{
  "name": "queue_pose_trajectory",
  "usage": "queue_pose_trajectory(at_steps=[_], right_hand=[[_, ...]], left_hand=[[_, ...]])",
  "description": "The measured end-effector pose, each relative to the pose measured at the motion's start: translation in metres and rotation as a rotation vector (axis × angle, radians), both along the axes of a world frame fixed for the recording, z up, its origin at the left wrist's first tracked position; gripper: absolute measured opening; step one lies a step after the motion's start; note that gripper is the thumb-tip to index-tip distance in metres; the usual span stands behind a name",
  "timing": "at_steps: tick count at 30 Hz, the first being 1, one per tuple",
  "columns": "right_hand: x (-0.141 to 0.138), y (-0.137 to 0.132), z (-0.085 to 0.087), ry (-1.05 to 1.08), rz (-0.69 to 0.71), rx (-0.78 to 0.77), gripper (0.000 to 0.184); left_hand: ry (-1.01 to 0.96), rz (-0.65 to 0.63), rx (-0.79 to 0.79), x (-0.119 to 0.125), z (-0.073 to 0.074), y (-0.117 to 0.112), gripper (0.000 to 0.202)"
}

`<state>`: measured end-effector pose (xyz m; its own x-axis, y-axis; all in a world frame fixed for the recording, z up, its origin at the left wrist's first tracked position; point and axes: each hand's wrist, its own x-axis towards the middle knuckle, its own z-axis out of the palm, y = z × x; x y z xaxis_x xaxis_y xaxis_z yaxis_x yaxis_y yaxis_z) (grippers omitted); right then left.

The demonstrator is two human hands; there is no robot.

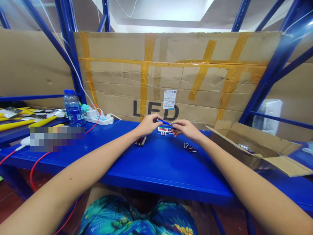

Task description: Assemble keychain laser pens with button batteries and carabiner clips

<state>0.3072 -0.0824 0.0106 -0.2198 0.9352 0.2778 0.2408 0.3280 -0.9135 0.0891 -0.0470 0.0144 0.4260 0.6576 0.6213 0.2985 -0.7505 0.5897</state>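
Observation:
In front of me, above the blue table, both hands are at a slim blue tube (164, 122), which looks like a small penlight. My left hand (149, 124) pinches its left end, where a pale tip shows. At the other end, the fingers of my right hand (185, 128) are closed on the tube near a small metallic part. Just behind and below lie several slim coloured tubes (162, 129) in a row, with small silvery round pieces (163, 133) in front. Dark and silver tubes (141, 141) rest near my left wrist. Several small carabiners (190, 148) lie beside my right forearm.
An open cardboard box (259, 151) stands at the right with metallic items inside. At the left are a water bottle (73, 109), a power strip (100, 119), red cables and yellow-handled items (18, 124). A large taped cardboard sheet (117, 81) walls off the back.

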Motion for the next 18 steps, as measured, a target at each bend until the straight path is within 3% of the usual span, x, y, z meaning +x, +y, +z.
queue_pose_trajectory(at_steps=[5, 8, 14, 18], right_hand=[[-0.014, -0.006, -0.002, -0.177, 0.098, 0.21, 0.02], [-0.018, -0.009, -0.001, -0.207, 0.091, 0.208, 0.02], [-0.017, -0.015, 0.0, -0.293, -0.05, 0.223, 0.02], [-0.017, -0.019, 0.002, -0.329, -0.091, 0.254, 0.019]], left_hand=[[-0.019, -0.104, -0.072, 0.007, -0.004, -0.005, 0.018], [-0.076, -0.125, -0.096, 0.013, -0.004, -0.007, 0.027], [-0.498, -0.334, -0.553, 0.007, 0.003, 0.001, 0.066], [-0.604, -0.408, -0.677, -0.003, 0.006, 0.005, 0.071]])
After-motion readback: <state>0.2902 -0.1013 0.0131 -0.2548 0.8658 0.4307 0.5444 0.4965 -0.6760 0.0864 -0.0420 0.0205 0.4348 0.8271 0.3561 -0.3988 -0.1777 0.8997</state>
